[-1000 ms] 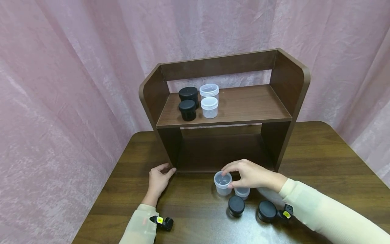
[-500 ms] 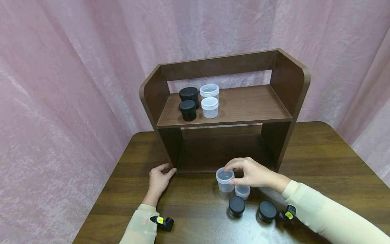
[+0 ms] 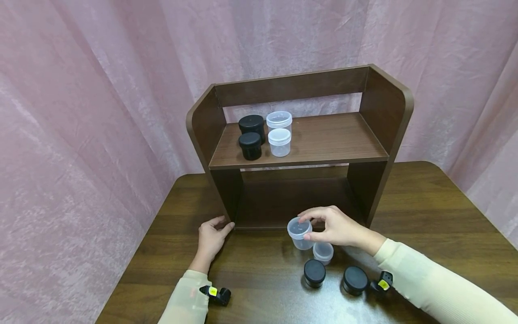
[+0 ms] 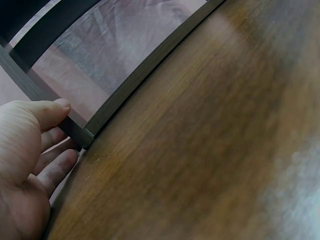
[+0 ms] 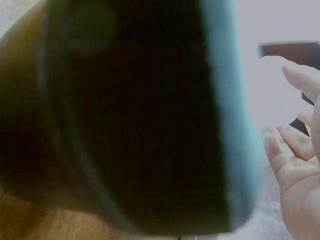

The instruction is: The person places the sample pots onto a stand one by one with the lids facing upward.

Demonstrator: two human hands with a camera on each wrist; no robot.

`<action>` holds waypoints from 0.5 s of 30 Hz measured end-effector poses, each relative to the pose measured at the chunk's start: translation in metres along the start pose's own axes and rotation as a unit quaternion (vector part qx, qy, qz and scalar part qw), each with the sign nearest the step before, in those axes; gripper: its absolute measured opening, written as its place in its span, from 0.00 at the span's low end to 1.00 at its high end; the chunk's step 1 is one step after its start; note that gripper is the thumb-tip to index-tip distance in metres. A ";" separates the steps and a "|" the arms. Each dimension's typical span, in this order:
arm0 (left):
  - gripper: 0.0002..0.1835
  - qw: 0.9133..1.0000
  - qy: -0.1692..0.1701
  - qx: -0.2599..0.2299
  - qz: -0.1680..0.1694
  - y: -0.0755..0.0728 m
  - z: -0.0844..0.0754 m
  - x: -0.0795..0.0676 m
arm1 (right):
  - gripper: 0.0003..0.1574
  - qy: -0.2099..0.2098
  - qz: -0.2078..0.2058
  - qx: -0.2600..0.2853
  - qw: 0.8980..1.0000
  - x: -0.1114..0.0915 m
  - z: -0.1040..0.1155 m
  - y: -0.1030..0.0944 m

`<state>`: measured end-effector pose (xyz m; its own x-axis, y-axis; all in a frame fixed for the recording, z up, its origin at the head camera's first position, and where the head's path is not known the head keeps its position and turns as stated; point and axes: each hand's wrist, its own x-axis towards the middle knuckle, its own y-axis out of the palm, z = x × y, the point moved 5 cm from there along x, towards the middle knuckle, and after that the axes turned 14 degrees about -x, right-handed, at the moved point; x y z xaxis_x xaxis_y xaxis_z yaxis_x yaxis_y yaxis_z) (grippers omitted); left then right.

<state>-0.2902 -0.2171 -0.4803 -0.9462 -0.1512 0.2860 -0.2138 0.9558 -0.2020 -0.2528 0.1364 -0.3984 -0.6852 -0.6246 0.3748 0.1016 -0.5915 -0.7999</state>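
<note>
In the head view my right hand [image 3: 333, 227] pinches a clear plastic jar [image 3: 301, 242] by its rim, thumb in front and fingers behind. The jar is tilted, close in front of the shelf's lower level. Beside it stands a smaller clear jar [image 3: 323, 254] on the table. My left hand [image 3: 212, 240] grips the lower front corner of the brown two-level shelf [image 3: 299, 159]. The left wrist view has the thumb of that hand [image 4: 30, 145] on one side of the shelf's side panel and fingers on the other. In the right wrist view the held jar is washed out.
Two black-lidded jars [image 3: 314, 272] [image 3: 355, 280] stand on the table [image 3: 259, 288] near my right forearm; one dark shape [image 5: 140, 115] fills much of the right wrist view. Two black jars [image 3: 251, 146] and two clear jars [image 3: 279, 143] sit on the upper level. A pink curtain [image 3: 121, 135] hangs behind.
My right hand has lifted the clear jar off the table and moved it slightly toward the shelf, uncovering more of the smaller clear jar. My left hand has stayed at the shelf corner.
</note>
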 end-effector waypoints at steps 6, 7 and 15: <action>0.15 1.000 -0.001 -0.001 0.001 0.001 0.000 0.000 | 0.20 -0.011 -0.044 0.007 0.999 0.000 -0.001 -0.006; 0.15 1.000 0.000 -0.001 0.001 0.001 0.000 0.000 | 0.20 -0.014 -0.053 0.009 0.998 0.001 -0.001 -0.007; 0.16 1.000 0.001 -0.004 0.002 0.000 0.001 -0.001 | 0.20 -0.014 -0.107 0.029 0.994 0.000 0.002 -0.018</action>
<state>-0.2899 -0.2175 -0.4813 -0.9465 -0.1467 0.2875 -0.2080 0.9584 -0.1957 -0.2535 0.1462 -0.3831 -0.6749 -0.4952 0.5471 -0.0022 -0.7401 -0.6725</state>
